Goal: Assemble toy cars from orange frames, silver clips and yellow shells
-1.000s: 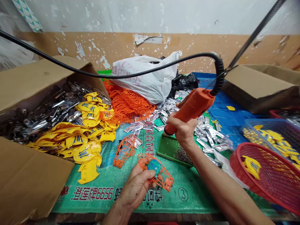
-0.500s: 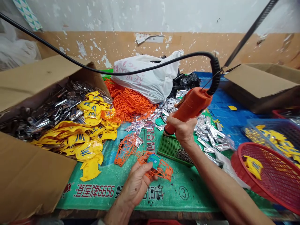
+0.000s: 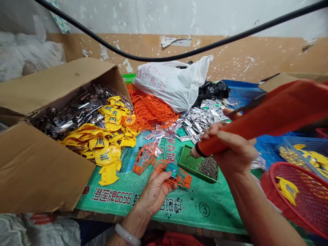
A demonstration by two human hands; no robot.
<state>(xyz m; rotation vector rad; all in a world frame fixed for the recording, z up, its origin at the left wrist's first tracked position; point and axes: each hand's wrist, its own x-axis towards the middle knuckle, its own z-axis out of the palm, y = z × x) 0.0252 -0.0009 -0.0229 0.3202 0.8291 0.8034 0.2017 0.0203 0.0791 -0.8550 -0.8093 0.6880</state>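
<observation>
My left hand (image 3: 156,191) pinches an orange lattice frame (image 3: 185,178) with a small teal piece (image 3: 172,169) on it, low over the green mat. My right hand (image 3: 234,150) is wrapped round an orange power screwdriver (image 3: 258,118), now tilted nearly level, its tip pointing left at a green tray (image 3: 188,158). Small dark screws (image 3: 208,167) are heaped in the tray's right part. Another orange lattice frame (image 3: 144,159) lies just left of the held one, with a silvery piece (image 3: 158,150) at its upper edge.
An open cardboard box (image 3: 46,171) of dark shiny parts stands left, yellow shells (image 3: 105,155) spilling beside it. Behind are an orange lattice pile (image 3: 153,111), a white bag (image 3: 169,85) and silvery parts (image 3: 197,121). A red basket (image 3: 276,196) sits right. A black cable (image 3: 153,58) hangs across.
The screwdriver has swung from steeply slanted to nearly level, its body extending to the right, with its tip over the green tray. My left hand keeps the frame and teal piece. The view has shifted.
</observation>
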